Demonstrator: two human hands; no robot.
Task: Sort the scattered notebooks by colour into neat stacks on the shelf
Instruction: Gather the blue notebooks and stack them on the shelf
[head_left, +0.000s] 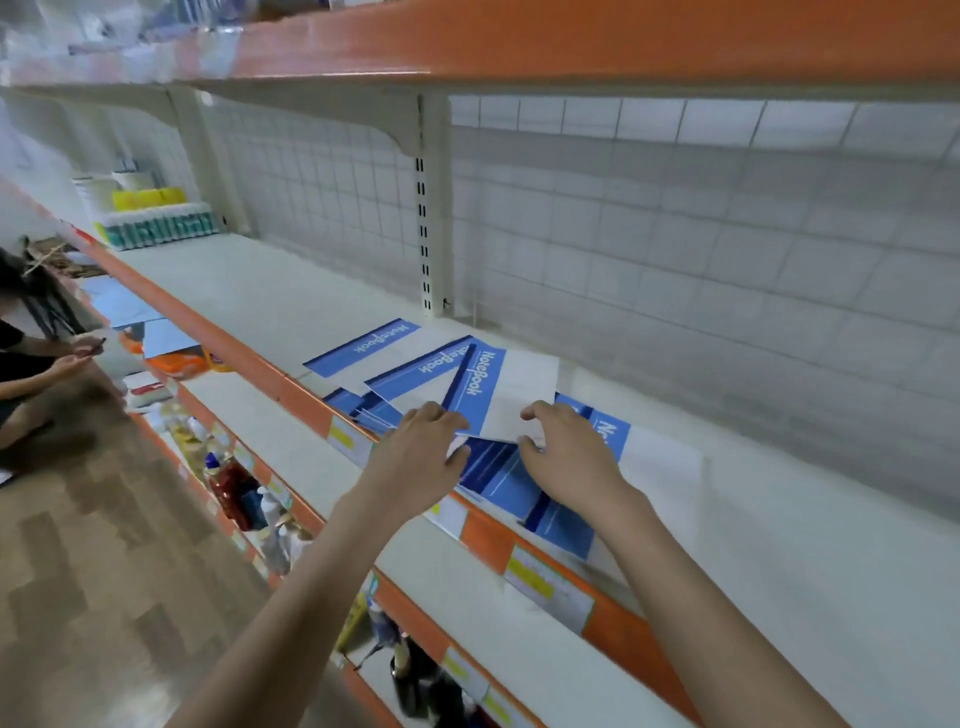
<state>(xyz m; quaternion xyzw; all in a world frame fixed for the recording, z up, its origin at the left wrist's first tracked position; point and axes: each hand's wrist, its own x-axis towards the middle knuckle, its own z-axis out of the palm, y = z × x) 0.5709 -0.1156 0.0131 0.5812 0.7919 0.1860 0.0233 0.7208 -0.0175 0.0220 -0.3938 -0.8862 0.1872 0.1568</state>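
Now | left hand (423, 444) grip pinching top notebook (511, 392) | right hand (563, 452) grip clamped on same notebook

This is a shop aisle. Long metal gondola shelving (291, 291) runs down the left, cream boards edged in orange (488, 540), with yellow-and-white price labels (545, 582) slotted into the front strips. A white wire-grid back panel (649, 234) hangs on slotted uprights (423, 234), the sort retail racks use. Packaged goods in teal and yellow (156, 218) sit stacked at the far end, and bottles (244, 493) crowd the lower tiers. Blue-and-white notebooks (467, 379) lie on the middle shelf like stock. Wood-pattern flooring (104, 571) lines the walkway, where another person (31, 364) crouches.
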